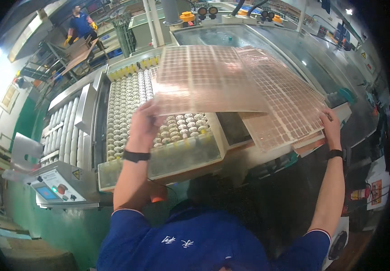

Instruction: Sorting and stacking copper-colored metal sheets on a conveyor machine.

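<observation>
My left hand point(144, 128) is closed on the near left corner of a thin copper-coloured circuit board panel point(204, 86). This panel is raised and tilted over the roller conveyor point(125, 113), and light glints off its grid of small rectangles. To the right, my right hand point(330, 125) pinches the right edge of a second copper-coloured panel point(285, 104). That one lies on a stack of similar panels point(310, 142), whose near edges fan out unevenly. The first panel overlaps the far left part of the second one. Black bands circle both my wrists.
Left of the wheeled conveyor stands a section of long white rollers point(63, 131), with a control box point(55, 189) at its near end. A glass-topped machine point(217, 36) lies beyond the panels. At the far left, a person point(81, 26) in yellow gloves stands by a rack.
</observation>
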Demonstrator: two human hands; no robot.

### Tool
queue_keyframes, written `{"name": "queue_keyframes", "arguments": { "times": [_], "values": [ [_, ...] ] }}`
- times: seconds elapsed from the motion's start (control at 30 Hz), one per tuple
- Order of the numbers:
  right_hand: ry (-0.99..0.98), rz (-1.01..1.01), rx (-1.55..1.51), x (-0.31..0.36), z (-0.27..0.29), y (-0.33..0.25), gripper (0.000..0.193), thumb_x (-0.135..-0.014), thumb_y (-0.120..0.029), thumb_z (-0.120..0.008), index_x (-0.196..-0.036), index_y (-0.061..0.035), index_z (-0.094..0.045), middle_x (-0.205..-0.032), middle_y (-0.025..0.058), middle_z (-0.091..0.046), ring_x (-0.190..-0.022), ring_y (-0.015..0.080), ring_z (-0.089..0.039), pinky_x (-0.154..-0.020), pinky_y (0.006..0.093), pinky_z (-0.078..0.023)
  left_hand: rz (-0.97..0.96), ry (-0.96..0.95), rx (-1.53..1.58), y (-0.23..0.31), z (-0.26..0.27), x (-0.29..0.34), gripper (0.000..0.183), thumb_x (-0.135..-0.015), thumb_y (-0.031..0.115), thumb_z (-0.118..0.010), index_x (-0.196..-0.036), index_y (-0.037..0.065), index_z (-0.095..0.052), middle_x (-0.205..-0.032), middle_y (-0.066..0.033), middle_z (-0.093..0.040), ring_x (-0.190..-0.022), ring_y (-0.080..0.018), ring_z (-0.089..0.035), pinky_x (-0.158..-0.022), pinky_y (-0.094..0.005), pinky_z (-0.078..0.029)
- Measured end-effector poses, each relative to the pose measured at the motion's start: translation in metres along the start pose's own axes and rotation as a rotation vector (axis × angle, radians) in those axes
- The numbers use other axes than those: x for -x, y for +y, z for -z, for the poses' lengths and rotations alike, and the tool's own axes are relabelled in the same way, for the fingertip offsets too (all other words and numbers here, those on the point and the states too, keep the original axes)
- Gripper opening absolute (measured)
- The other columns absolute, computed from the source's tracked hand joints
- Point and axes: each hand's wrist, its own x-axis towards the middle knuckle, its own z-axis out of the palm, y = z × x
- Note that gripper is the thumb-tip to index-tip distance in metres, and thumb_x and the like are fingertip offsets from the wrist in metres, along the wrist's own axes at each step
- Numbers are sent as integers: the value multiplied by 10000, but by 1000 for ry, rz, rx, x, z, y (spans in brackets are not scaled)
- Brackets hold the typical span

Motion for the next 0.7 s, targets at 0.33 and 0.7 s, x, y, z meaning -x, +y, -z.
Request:
{"name": "queue_keyframes", "arguments": {
  "times": [0.33, 0.7],
  "values": [
    [-51, 22, -56, -5, -8, 2, 198, -968, -165, -631, -1106, -23, -642, -923, 27, -620, -816, 116, -587, -723, 280, -476, -131, 321, -240, 61, 305, 14, 281, -965, 10, -543, -1237, 8, -614, -987, -39, -673, -887, -175, -650, -739, -330, -512],
    [5, 42, 31, -3, -9, -4, 226, -950, -197, -638, -1105, -33, -647, -951, 23, -642, -870, 123, -614, -782, 289, -493, -352, 96, -1624, -5, 519, -41, 138, -833, -38, -556, -737, -12, -651, -742, -82, -628, -599, -231, -570, -496, -425, -450]
  ]
}}
